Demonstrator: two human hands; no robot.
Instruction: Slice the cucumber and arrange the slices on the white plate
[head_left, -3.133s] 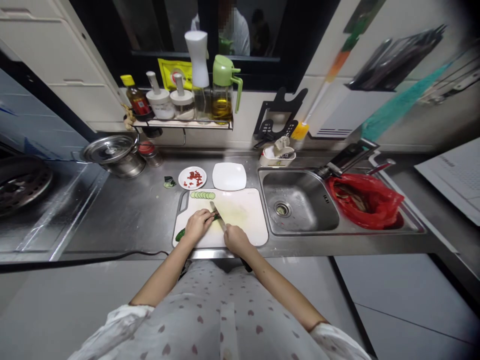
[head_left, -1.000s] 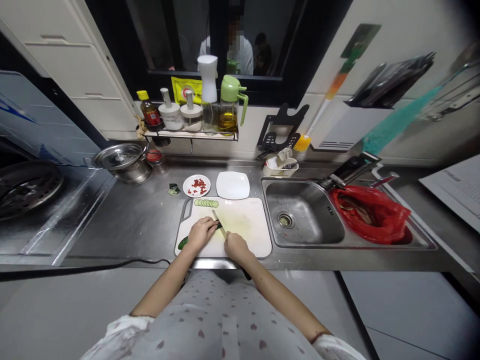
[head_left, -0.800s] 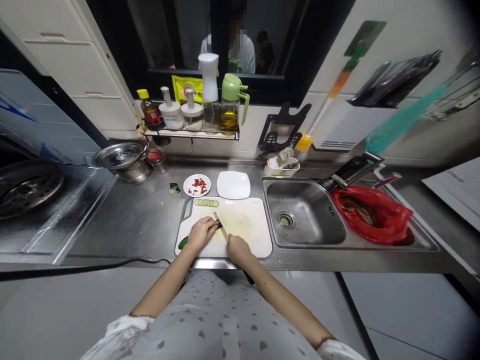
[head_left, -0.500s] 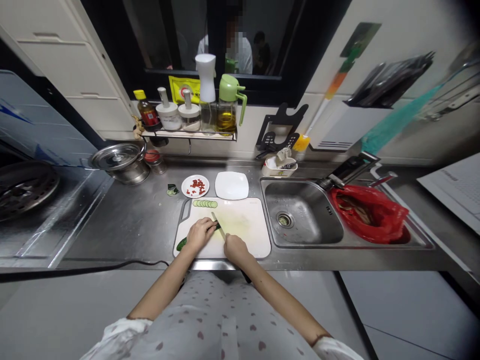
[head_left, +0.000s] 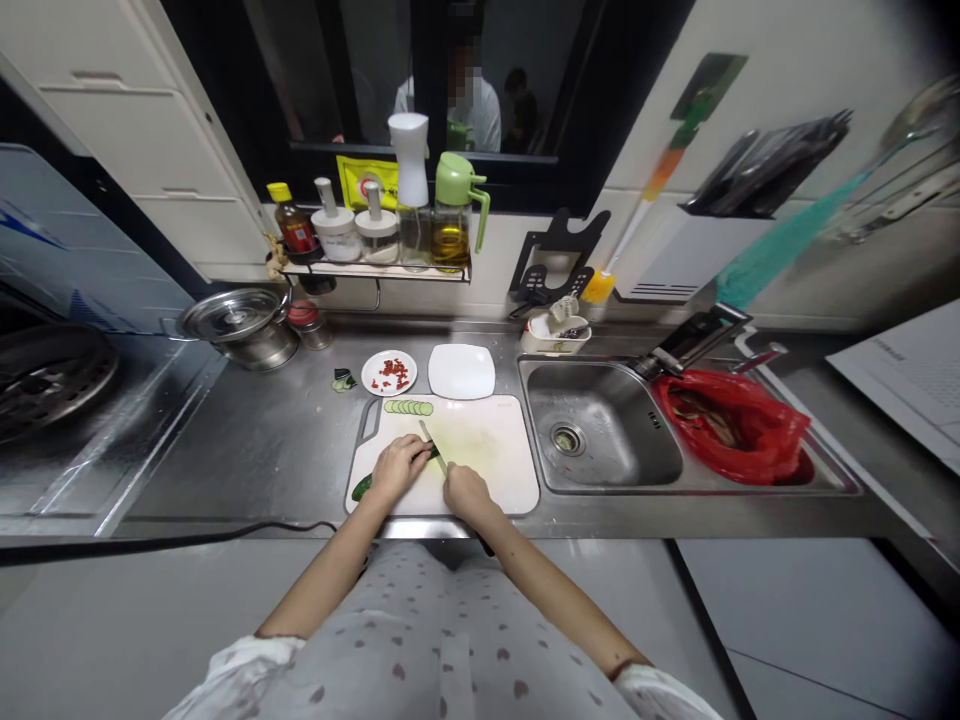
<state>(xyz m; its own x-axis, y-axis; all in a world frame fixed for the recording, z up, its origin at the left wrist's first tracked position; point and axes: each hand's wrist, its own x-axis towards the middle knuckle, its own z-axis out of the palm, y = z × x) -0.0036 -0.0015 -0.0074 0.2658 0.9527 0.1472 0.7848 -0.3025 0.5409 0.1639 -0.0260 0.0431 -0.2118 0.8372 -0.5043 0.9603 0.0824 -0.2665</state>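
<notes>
Gripping a knife (head_left: 430, 437) on the cutting board (head_left: 487, 455), right hand (head_left: 466, 494) closed round the handle, fingers wrapped; blade slants away and to the left; left hand (head_left: 399, 466) curled, fingertips bent down onto a cucumber (head_left: 433, 453), its dark green part showing right beside the blade; a rounded green end (head_left: 361, 488) shows near the board's left edge; cannot tell whether that is the same piece.

Edges: board's near side lies close to the front of the steel desk (head_left: 225, 450); its right side sits just beside the rim of the sink (head_left: 600, 480); a broad stretch of board runs from the knife to its right edge, faintly green-stained; far side limited by plates; desk extends well out to the left.

Counts: one knife; one board; one overlapping row of cucumber slices (head_left: 409, 408), roughly eight, exact number hidden by the overlap; two white plates, a round plate (head_left: 367, 375) bearing red pieces too many to count and a squarish plate (head_left: 461, 371); one small heap of green scraps (head_left: 343, 380) left of the round plate; one lidded pot (head_left: 259, 345); one red-lidded jar (head_left: 310, 325); one red bag (head_left: 750, 440) right of the basin.
</notes>
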